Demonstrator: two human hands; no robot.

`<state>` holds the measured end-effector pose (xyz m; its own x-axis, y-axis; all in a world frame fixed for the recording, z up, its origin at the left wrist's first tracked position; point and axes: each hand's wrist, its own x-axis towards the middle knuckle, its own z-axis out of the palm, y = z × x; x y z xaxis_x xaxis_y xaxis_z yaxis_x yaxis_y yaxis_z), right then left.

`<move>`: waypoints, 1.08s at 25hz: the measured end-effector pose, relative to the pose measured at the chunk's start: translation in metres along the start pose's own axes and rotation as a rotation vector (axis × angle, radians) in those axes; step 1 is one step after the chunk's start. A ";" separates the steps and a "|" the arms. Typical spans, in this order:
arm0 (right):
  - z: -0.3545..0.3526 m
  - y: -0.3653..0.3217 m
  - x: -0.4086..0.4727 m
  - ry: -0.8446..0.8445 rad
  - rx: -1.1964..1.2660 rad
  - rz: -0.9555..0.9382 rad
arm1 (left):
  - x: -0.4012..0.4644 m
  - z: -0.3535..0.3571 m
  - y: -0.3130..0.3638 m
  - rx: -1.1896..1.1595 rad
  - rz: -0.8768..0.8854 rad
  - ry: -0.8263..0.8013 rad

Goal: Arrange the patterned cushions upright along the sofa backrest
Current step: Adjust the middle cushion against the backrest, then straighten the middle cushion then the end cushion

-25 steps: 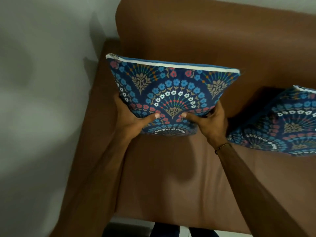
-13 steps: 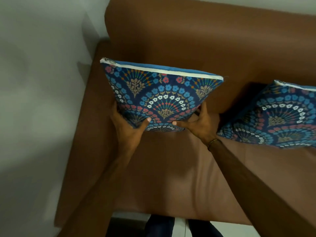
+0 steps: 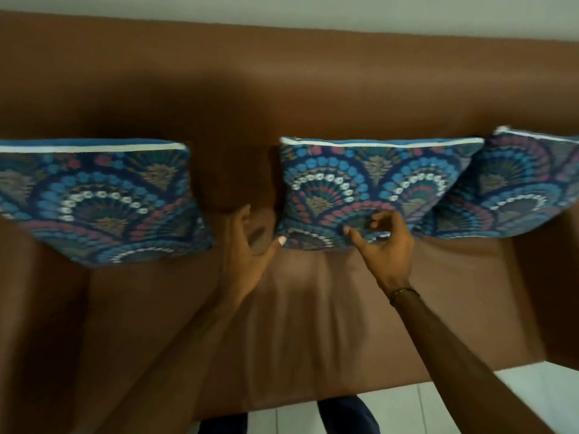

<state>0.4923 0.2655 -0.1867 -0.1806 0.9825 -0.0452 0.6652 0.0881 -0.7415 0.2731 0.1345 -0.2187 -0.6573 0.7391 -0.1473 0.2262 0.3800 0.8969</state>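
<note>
Three blue patterned cushions lean upright against the brown sofa backrest. The left cushion stands alone, with a gap between it and the middle cushion. The right cushion overlaps the middle one's right corner. My left hand hovers in the gap with fingers spread, its thumb tip at the middle cushion's lower left corner. My right hand sits in front of the middle cushion's lower edge, fingers loosely curled and holding nothing. The picture is blurred by motion.
The brown seat stretches in front of the cushions. A sofa armrest rises at the right. White floor tiles and my dark trouser legs show below the seat's front edge.
Both hands have let go of the left cushion, which now leans on the backrest. The view has swung right, and my hands have moved over to the middle cushion.
</note>
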 end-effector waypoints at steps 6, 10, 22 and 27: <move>-0.073 0.083 0.098 -0.159 0.252 0.251 | 0.037 0.094 0.035 -0.107 -0.071 -0.109; -0.063 0.088 0.124 -0.394 0.329 0.328 | 0.046 0.106 0.042 -0.187 -0.135 -0.080; -0.038 0.076 0.106 -0.347 0.418 0.322 | 0.037 0.078 0.032 -0.069 -0.146 0.025; -0.066 0.076 0.096 -0.303 0.436 0.325 | -0.023 0.115 0.070 0.326 0.217 0.215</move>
<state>0.5735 0.3769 -0.2035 -0.2593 0.8519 -0.4549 0.3749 -0.3453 -0.8603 0.3871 0.2080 -0.2010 -0.6964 0.7015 0.1512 0.5677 0.4097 0.7141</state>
